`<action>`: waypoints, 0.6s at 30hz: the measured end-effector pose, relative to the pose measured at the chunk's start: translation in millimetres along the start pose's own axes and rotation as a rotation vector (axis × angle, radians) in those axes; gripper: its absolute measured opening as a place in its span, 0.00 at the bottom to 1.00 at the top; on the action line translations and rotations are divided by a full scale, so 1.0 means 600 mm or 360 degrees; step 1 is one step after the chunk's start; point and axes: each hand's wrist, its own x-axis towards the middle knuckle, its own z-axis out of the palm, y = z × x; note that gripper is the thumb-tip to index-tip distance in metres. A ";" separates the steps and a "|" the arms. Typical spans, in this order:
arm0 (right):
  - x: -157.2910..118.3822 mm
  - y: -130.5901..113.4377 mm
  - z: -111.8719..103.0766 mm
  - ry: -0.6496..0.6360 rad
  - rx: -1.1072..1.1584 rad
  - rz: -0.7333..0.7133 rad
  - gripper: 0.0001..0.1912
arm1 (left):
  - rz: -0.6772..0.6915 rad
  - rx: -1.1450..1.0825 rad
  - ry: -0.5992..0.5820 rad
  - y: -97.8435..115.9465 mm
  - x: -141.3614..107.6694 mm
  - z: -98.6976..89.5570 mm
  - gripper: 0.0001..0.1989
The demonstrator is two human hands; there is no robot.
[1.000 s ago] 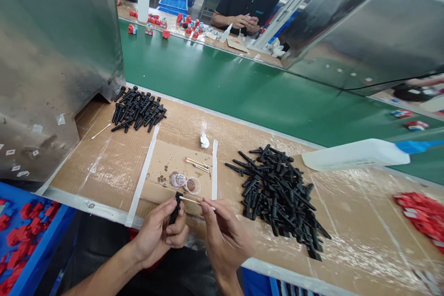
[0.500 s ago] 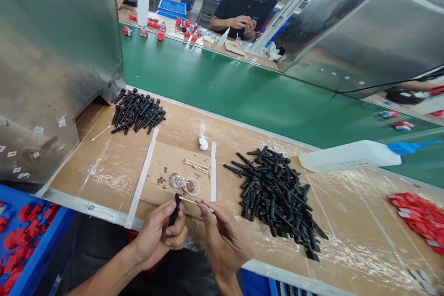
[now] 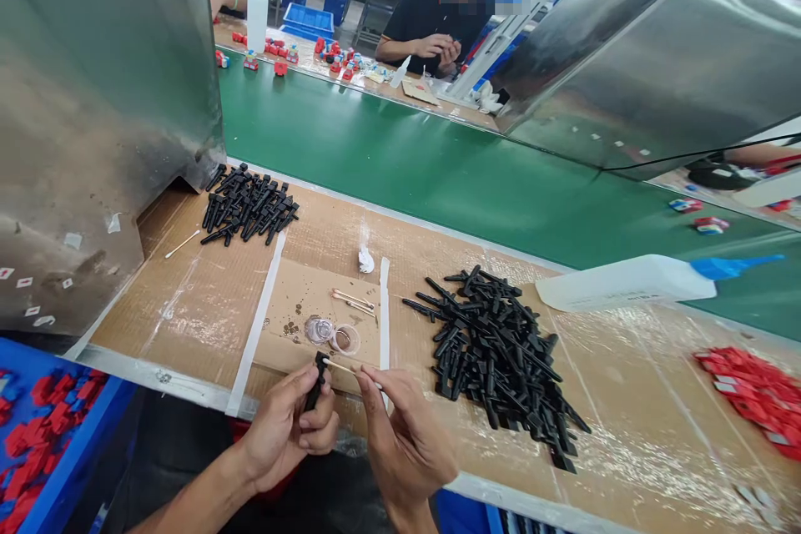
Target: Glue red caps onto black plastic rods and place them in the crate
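Between the fingers of my left hand (image 3: 291,417) is a small black plastic part (image 3: 317,380), held upright with its top end showing. My right hand (image 3: 406,434) pinches a cotton swab (image 3: 343,368), whose tip meets the upper end of that part. Just beyond my hands, a small round clear container (image 3: 319,329) and a shallow ring-shaped lid (image 3: 345,339) lie on a stained cardboard sheet (image 3: 300,275). Several used swabs (image 3: 354,300) rest on the same sheet. Similar black parts form a large pile (image 3: 494,350) on the right and a smaller pile (image 3: 250,204) on the left.
A white bottle with a blue nozzle (image 3: 619,282) lies at the right, near red parts (image 3: 751,396). Metal panels stand left (image 3: 100,125) and right (image 3: 657,75). Beyond the green conveyor belt (image 3: 400,154), a co-worker (image 3: 425,17) handles something small. A blue bin (image 3: 68,467) stands lower left.
The red and blue pieces on the green belt have shifted left. My hands stay nearly in place, with the swab still against the black part; the view has moved slightly.
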 end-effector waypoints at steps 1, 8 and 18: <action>0.000 0.000 0.001 -0.0006 -0.0004 0.0000 0.19 | 0.0002 -0.0002 -0.0003 0.000 0.000 0.000 0.14; -0.001 0.000 0.001 0.0004 0.0060 0.0049 0.18 | 0.0015 -0.0016 -0.0012 -0.001 0.000 -0.001 0.15; 0.000 0.002 0.003 0.0019 0.0027 0.0072 0.18 | 0.0002 -0.0033 -0.0005 -0.001 -0.002 -0.004 0.15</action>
